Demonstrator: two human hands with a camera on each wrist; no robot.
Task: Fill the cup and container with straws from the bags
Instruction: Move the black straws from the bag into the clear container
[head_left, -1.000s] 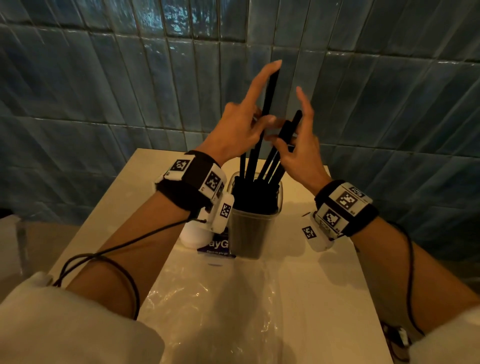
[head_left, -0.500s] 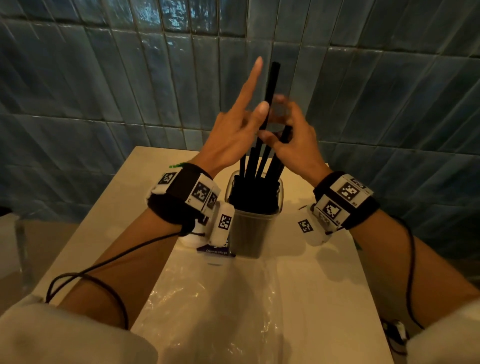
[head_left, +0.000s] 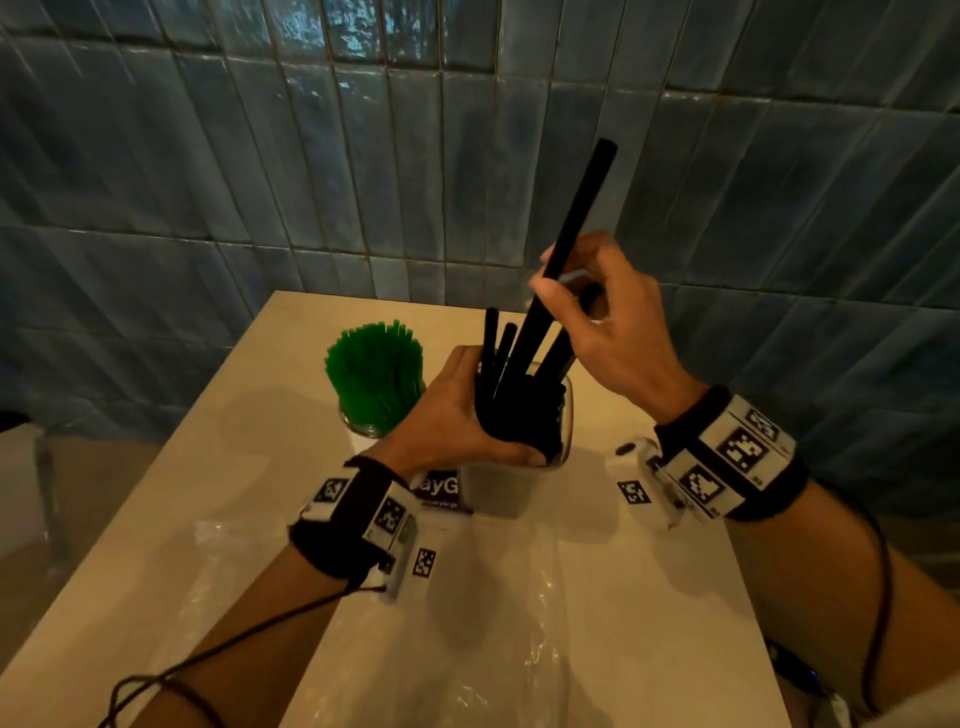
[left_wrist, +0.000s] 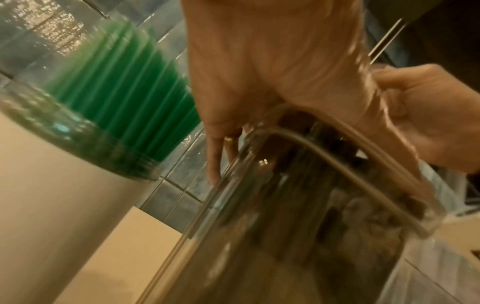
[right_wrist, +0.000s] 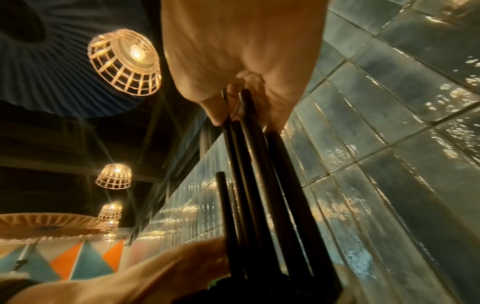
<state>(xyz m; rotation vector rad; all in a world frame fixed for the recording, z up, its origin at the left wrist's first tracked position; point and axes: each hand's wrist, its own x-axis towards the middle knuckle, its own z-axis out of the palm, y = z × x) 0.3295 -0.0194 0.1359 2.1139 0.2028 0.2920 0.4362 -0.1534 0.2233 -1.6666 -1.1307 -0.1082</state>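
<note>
A clear plastic container (head_left: 493, 493) stands mid-table, packed with black straws (head_left: 524, 415). My left hand (head_left: 493, 415) wraps over its mouth, thumb across the near rim and fingers (left_wrist: 215, 162) down the far wall of the container (left_wrist: 285, 216). Above it my right hand (head_left: 556, 275) pinches a few long black straws (head_left: 582, 208) that lean up to the right, their lower ends in the container. The right wrist view shows those straws (right_wrist: 259, 164) running down from the fingers. To the left, a glass cup (head_left: 371, 426) holds a full bunch of green straws (head_left: 374, 364), also seen as green straws (left_wrist: 124, 98).
A crumpled clear plastic bag (head_left: 467, 639) lies on the white table (head_left: 234, 467) in front of the container. A purple printed card (head_left: 439, 493) sits by the container's base. The blue tiled wall (head_left: 208, 182) rises just behind the table's far edge.
My left hand dropped from the straw tops to grip the container's mouth. My right hand closed on the long straws and tilted them to the right. The green-straw cup came into sight.
</note>
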